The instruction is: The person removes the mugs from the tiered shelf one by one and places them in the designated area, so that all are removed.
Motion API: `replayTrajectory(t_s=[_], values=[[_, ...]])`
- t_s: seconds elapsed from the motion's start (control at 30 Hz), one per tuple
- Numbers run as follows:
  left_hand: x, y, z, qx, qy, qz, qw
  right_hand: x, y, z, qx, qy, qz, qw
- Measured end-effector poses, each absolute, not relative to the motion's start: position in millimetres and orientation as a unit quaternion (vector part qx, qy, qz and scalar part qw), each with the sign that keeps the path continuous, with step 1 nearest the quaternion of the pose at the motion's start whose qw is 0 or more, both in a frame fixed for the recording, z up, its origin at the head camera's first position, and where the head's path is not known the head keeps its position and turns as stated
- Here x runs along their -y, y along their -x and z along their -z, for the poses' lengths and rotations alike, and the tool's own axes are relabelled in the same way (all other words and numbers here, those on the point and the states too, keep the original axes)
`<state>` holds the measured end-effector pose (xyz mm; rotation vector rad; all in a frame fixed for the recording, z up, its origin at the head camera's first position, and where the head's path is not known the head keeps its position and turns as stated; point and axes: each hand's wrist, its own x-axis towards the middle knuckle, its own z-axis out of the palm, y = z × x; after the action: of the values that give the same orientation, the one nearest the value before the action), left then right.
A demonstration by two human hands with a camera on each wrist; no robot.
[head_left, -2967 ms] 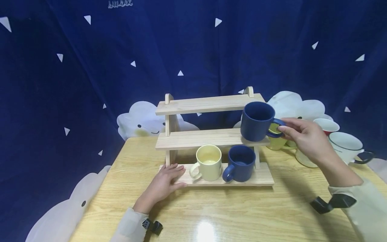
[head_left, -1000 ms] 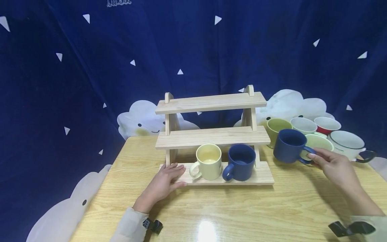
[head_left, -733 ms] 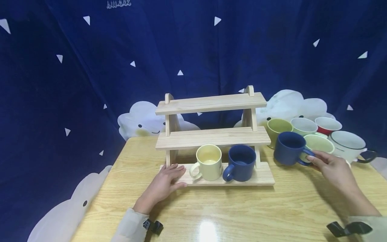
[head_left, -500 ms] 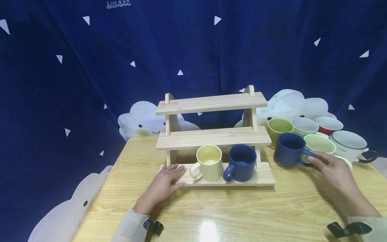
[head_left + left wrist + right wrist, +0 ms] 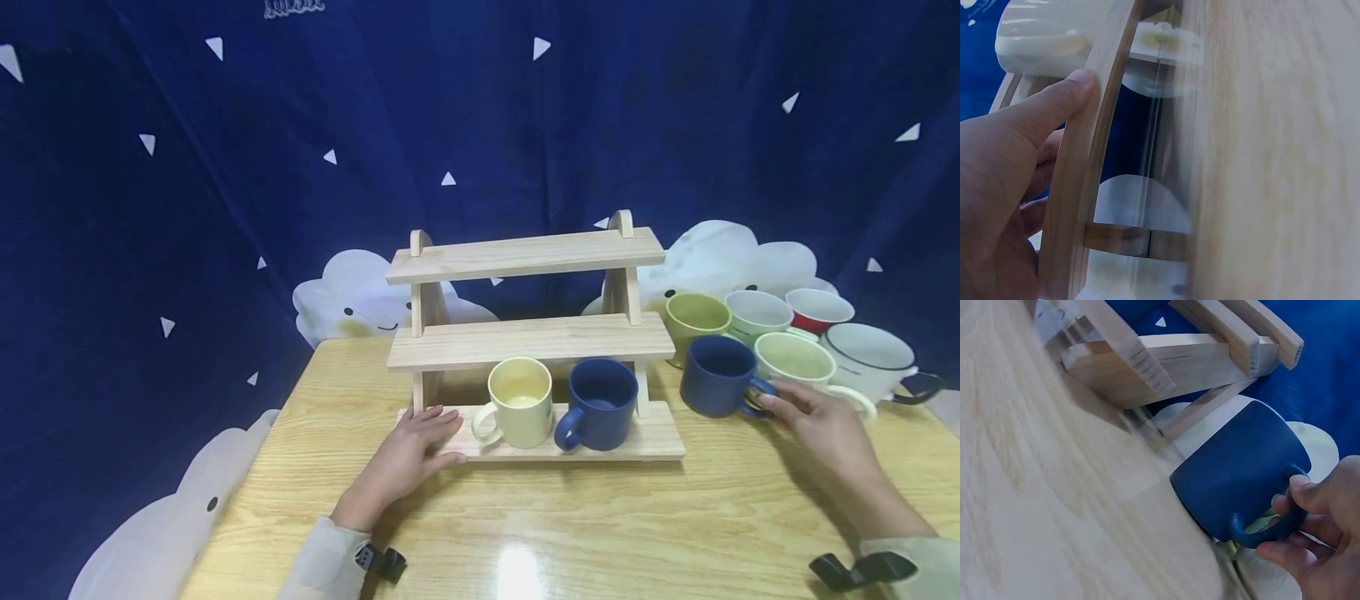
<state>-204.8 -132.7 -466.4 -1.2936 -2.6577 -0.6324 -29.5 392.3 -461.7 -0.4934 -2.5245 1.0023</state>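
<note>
My right hand (image 5: 825, 429) pinches the handle of a dark blue mug (image 5: 717, 379). This mug stands upright at the table's right, beside the other mugs, and in the right wrist view the thumb and fingers (image 5: 1310, 494) are around its handle. My left hand (image 5: 405, 454) rests on the left end of the bottom plank of a three-tier wooden rack (image 5: 532, 340), fingers extended. In the left wrist view its thumb lies along the plank edge (image 5: 1075, 162). On the bottom tier stand a pale yellow mug (image 5: 519, 408) and another blue mug (image 5: 600, 408).
Around the held mug stand an olive-green mug (image 5: 693, 325), a pale green mug (image 5: 795, 354), a light mint mug (image 5: 757, 312), a red-and-white mug (image 5: 821, 310) and a white mug with black rim (image 5: 870, 358). A dark blue curtain (image 5: 480, 125) hangs behind the table (image 5: 450, 533).
My right hand has carried the blue mug from in front of the rack's middle tier, right and down to the table by the other mugs. My left hand has stayed in place.
</note>
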Motion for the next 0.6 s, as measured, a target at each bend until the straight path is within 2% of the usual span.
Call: replayTrajectory(t_s=[0.6], values=[[133.4, 205.4, 466.3, 0.875, 0.43, 0.213, 0.063, -386.0, 31.2, 465.7, 0.906, 0.178, -0.314, 0.223]])
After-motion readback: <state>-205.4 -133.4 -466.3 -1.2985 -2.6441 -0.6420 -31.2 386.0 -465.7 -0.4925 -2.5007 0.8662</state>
